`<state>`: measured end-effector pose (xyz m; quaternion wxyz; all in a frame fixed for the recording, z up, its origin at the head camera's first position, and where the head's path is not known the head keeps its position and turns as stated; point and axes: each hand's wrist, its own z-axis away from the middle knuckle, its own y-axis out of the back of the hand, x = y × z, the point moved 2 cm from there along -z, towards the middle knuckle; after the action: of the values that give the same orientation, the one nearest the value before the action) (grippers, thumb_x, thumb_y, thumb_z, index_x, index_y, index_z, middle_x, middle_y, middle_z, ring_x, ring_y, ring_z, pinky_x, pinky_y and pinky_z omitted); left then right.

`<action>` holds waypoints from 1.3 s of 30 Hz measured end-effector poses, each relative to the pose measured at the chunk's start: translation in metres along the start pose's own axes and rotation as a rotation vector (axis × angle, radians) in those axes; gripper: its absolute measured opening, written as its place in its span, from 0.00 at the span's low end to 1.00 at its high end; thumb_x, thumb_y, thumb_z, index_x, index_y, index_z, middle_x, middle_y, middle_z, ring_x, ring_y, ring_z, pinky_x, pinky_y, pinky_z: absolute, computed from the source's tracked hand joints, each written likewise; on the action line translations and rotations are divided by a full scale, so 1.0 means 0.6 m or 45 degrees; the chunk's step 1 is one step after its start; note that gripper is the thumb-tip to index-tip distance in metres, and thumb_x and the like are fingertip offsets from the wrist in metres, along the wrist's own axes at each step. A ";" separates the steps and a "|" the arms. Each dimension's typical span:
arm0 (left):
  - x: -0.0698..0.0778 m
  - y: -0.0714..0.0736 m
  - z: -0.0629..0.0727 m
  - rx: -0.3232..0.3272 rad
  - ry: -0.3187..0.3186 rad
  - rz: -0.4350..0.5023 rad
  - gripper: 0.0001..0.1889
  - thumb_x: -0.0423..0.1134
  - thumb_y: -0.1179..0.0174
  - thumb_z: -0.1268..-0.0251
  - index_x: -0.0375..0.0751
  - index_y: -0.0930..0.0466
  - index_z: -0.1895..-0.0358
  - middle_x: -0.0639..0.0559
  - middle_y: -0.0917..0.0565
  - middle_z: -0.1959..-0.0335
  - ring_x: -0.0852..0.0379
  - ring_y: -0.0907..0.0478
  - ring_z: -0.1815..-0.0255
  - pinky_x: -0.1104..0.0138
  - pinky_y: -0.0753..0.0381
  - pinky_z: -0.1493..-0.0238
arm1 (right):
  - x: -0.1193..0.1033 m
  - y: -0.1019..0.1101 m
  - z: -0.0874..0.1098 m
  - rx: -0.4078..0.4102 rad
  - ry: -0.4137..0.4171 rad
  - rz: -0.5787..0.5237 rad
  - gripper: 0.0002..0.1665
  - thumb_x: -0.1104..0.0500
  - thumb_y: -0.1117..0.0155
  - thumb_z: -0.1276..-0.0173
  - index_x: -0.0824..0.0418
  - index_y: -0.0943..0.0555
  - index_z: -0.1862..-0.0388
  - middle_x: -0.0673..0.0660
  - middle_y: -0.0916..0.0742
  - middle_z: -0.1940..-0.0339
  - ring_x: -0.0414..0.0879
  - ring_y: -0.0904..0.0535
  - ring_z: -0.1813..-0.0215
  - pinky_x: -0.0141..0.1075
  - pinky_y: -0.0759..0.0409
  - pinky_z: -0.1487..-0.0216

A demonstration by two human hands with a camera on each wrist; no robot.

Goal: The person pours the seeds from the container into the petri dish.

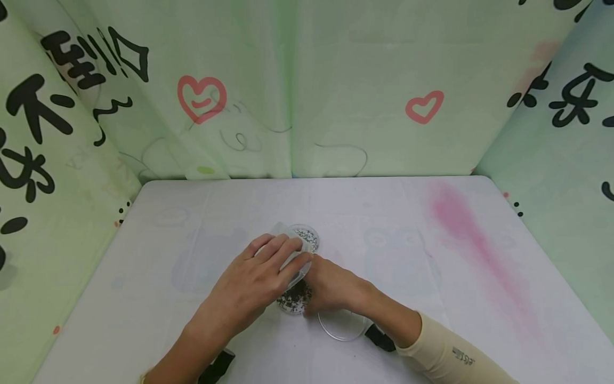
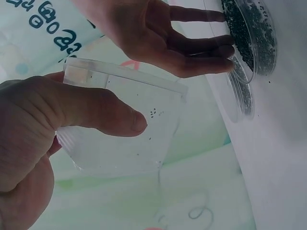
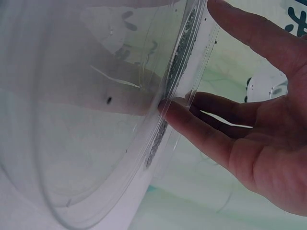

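Observation:
In the head view my left hand (image 1: 261, 272) grips a clear plastic box (image 2: 120, 148), tilted above the table. Its thumb lies across the box wall in the left wrist view, and a few dark specks cling to the plastic. Just to the right, my right hand (image 1: 338, 282) holds the side of a round clear petri dish (image 1: 293, 300) with dark granules inside, fingertips at its rim in the right wrist view. Behind it sits a second dish (image 1: 312, 234) with black and white bits, partly hidden by the box and left hand.
A round clear lid or dish (image 1: 342, 340) lies by the right wrist on the white table (image 1: 230, 208). Black wrist devices (image 1: 380, 338) show beneath both forearms. Printed green curtains (image 1: 336, 69) hang around the table, and a pink stain (image 1: 460, 224) marks its right side.

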<state>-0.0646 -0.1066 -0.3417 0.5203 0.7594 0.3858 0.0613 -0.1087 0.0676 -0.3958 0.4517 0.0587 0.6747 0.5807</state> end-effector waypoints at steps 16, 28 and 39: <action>-0.040 -0.006 0.007 -0.064 0.232 0.308 0.42 0.21 0.30 0.58 0.48 0.25 0.32 0.47 0.24 0.37 0.46 0.27 0.34 0.51 0.27 0.32 | -0.004 -0.001 -0.005 -0.074 -0.107 0.179 0.51 0.59 0.12 0.55 0.73 0.28 0.34 0.60 0.20 0.43 0.51 0.21 0.44 0.45 0.17 0.41; -0.108 -0.055 0.036 -0.053 0.688 0.860 0.54 0.28 0.16 0.64 0.49 0.32 0.26 0.47 0.31 0.34 0.45 0.28 0.34 0.50 0.18 0.41 | -0.006 0.001 -0.005 -0.093 -0.130 0.186 0.50 0.58 0.13 0.55 0.71 0.28 0.34 0.58 0.21 0.45 0.50 0.22 0.45 0.43 0.18 0.40; -0.164 -0.131 0.084 -0.136 1.056 1.327 0.51 0.31 0.21 0.49 0.40 0.41 0.22 0.38 0.35 0.26 0.36 0.32 0.25 0.49 0.32 0.23 | -0.003 -0.003 -0.005 -0.093 -0.157 0.169 0.49 0.59 0.14 0.56 0.70 0.27 0.34 0.57 0.21 0.45 0.49 0.21 0.45 0.42 0.17 0.41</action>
<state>-0.1493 -0.1954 -0.4000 0.2680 0.7331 0.1328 0.6108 -0.1090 0.0637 -0.3964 0.4549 0.1223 0.6187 0.6288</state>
